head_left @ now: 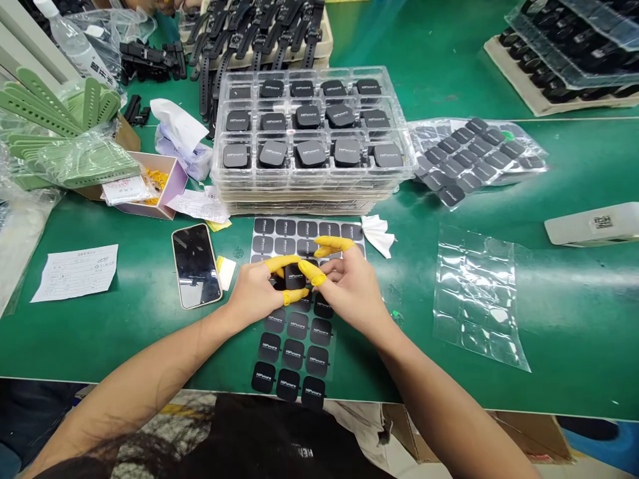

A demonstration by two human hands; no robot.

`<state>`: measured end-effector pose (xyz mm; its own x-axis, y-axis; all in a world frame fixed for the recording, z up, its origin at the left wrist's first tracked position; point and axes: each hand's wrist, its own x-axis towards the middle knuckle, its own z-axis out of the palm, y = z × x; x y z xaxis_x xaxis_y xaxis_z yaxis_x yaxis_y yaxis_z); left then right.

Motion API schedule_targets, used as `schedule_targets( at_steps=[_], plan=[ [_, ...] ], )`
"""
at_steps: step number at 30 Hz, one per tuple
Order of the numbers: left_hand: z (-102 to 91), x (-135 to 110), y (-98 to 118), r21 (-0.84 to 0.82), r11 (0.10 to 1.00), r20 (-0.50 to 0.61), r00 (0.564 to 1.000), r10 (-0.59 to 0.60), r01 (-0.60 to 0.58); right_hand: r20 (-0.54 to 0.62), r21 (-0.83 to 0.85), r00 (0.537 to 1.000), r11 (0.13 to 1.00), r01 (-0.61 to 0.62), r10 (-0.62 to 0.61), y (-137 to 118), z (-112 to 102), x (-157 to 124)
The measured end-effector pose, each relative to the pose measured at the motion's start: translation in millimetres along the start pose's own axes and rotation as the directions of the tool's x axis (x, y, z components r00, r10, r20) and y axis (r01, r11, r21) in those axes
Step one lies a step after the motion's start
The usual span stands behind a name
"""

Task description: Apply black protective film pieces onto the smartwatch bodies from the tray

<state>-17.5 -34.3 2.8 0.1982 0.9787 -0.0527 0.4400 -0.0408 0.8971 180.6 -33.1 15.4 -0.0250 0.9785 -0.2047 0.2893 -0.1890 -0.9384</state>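
The green counter (100, 339) fills the view, an open cardboard box (534, 432) below its near edge. On it lie one smartphone (197, 266), one bottle (74, 43), and stacked clear trays (309, 176), the top one showing fourteen black pieces (310, 154). The left hand (257, 286) pinches one HiFuture-marked square (295, 276) above black labels (293, 353), front centre; the right hand (347, 276), fingers parted, thumbs its edge.
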Motion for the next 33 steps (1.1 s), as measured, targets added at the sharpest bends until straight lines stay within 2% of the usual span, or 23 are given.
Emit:
schedule_targets(
  at_steps=[2,4,9,14,17,19,21,23,26,27,29,31,33],
  plan=[
    [-1.4,1.1,-0.8,-0.010,0.999,0.035,0.999,0.032,-0.032,0.097,0.072,0.995,0.997,-0.009,0.002,2.1,2.8,0.3],
    [-3.0,2.1,-0.6,-0.001,0.997,0.061,0.995,0.078,-0.079,0.127,0.139,0.992,0.990,-0.011,-0.007,5.2,7.1,0.1],
    [-5.2,1.0,2.9,-0.001,0.995,0.030,0.994,0.101,-0.101,0.074,0.201,0.995,0.979,0.045,-0.061,17.5,13.1,1.1],
    [-3.0,-1.2,-1.9,0.017,0.997,-0.013,0.997,0.075,-0.075,0.113,0.179,0.980,0.973,0.143,-0.164,26.5,11.2,2.6],
    [0.7,-1.2,-8.0,0.017,0.996,-0.056,0.994,0.094,-0.093,0.103,0.206,0.978,0.966,0.157,-0.181,18.6,4.1,1.8],
    [3.5,-0.8,-10.1,-0.087,0.994,-0.071,0.995,0.067,-0.074,0.018,0.227,0.983,0.958,0.176,-0.184,0.3,-4.0,10.5],
    [5.7,-0.5,-9.8,-0.197,0.979,-0.049,0.998,0.038,-0.047,-0.114,0.192,0.969,0.953,0.236,-0.217,-31.0,-10.4,35.8],
    [7.1,-0.1,-8.3,-0.230,0.973,-0.040,0.999,0.012,-0.021,-0.197,0.093,0.930,0.938,0.333,-0.311,-72.3,-9.0,80.8],
    [9.0,1.5,-8.5,-0.239,0.971,-0.025,1.000,-0.009,0.002,-0.112,-0.085,0.873,0.880,0.467,-0.474,-135.3,11.7,170.9],
    [9.8,2.6,-9.8,-0.251,0.968,-0.016,1.000,-0.013,0.008,-0.085,-0.167,0.866,0.864,0.475,-0.492,-152.2,21.5,200.5],
    [11.8,5.3,-14.0,-0.289,0.957,0.009,1.000,-0.020,0.022,-0.014,-0.390,0.882,0.815,0.429,-0.471,-176.6,40.2,249.1],
    [14.4,7.9,-18.9,-0.327,0.944,0.011,0.999,-0.032,0.034,0.053,-0.575,0.900,0.723,0.382,-0.433,-188.8,53.1,278.1],
    [16.8,9.7,-22.5,-0.344,0.938,0.000,0.999,-0.038,0.036,0.081,-0.692,0.892,0.619,0.371,-0.444,-192.2,57.2,287.4]
  ],
)
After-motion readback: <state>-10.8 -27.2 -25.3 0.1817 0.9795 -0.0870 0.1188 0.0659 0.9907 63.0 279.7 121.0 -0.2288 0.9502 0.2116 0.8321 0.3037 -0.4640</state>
